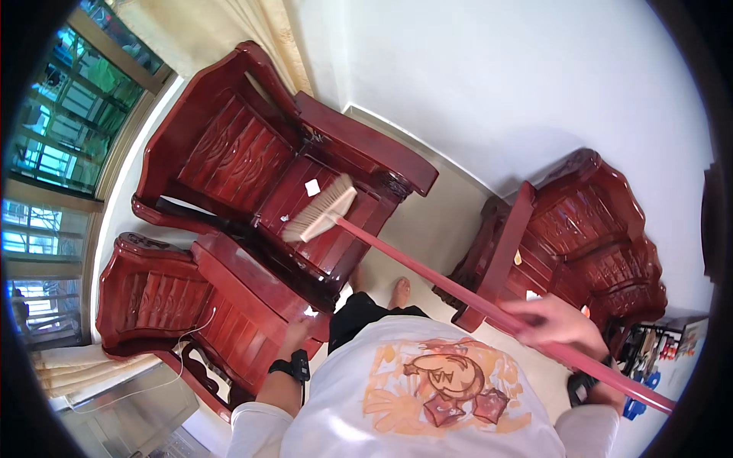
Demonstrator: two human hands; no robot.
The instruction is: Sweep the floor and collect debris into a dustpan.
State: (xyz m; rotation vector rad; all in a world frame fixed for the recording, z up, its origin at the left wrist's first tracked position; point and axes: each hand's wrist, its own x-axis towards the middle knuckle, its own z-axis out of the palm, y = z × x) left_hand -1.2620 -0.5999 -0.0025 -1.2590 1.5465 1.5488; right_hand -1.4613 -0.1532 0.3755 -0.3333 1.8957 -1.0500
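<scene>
My right hand [552,323] is closed around the pink handle of a broom [424,269], slightly blurred. The broom's head, with pale bristles, lies over the slatted seat of a dark red wooden armchair [240,143]. A small white square piece [312,187] lies on that seat beside the bristles, and smaller white bits lie nearby. My left hand [298,335] is low by the armrest end of a second red wooden chair [246,286], near a white scrap [310,311]. Whether its fingers touch the armrest or hold anything, I cannot tell.
A carved red wooden bench [572,246] stands at the right by the white wall, with small items on its seat. A white cable [182,358] crosses the left chair. Windows and curtains line the left side. My bare feet are on the tiled floor [424,229] between the furniture.
</scene>
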